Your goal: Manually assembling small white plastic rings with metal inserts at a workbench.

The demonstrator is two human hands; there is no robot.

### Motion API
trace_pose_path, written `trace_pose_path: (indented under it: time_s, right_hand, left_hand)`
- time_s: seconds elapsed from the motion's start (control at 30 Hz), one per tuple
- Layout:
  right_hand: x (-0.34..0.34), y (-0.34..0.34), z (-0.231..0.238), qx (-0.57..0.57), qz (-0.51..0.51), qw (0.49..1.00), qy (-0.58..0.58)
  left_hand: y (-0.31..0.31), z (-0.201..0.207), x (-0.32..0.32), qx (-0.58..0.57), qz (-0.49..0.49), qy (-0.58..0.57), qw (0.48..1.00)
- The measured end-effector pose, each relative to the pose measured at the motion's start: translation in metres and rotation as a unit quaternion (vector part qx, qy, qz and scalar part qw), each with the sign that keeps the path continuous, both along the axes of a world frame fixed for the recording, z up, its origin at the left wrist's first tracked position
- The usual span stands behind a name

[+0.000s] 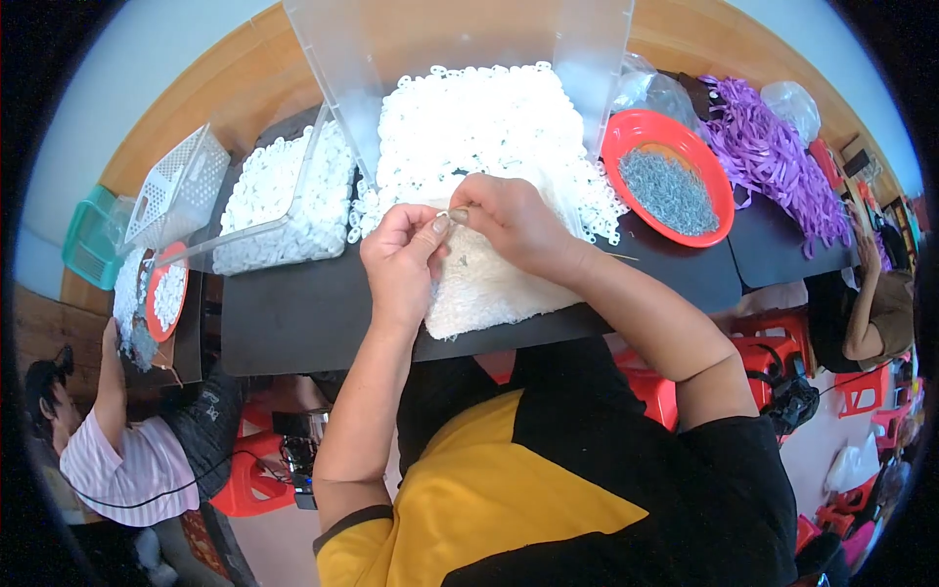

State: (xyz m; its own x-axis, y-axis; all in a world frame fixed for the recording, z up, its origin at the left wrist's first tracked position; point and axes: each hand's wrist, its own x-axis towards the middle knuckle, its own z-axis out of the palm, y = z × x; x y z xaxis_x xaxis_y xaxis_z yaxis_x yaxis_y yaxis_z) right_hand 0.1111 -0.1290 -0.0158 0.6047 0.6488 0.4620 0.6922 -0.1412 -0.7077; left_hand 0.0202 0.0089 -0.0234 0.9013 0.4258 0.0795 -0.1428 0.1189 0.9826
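Observation:
My left hand (401, 256) and my right hand (516, 227) meet over a cream towel (489, 293) at the table's middle. Between the left thumb and fingers sits a small white plastic piece (443, 213), only partly visible. The right thumb and fingers pinch right beside it; what they grip is hidden. Just beyond both hands lies a big heap of small white plastic pieces (479, 112), many ring-shaped, spilling from a clear plastic bin (337, 73). A red bowl (726, 191) to the right holds many small grey metal parts (670, 191).
Left of the heap stands another clear bin (293, 210) of white pieces. A white basket (181, 186) and a green basket (90, 240) are farther left. Purple ribbons (773, 157) pile up at right. Co-workers sit at both sides, one in a striped shirt (137, 470). Red stools (249, 479) stand below.

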Motion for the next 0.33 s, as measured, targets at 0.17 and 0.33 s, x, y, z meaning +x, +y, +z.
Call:
trace_pose_path:
  time_s: [0.17,0.33]
  right_hand:
    - [-0.008,0.004,0.002,0.009,0.015,1.000,-0.019]
    - [-0.003,0.003,0.008,0.038,0.051,0.996,0.064]
  left_hand:
    - [0.000,-0.008,0.002,-0.055,-0.012,-0.039,0.998]
    - [0.002,0.004,-0.003,-0.097,-0.014,-0.026,0.995]
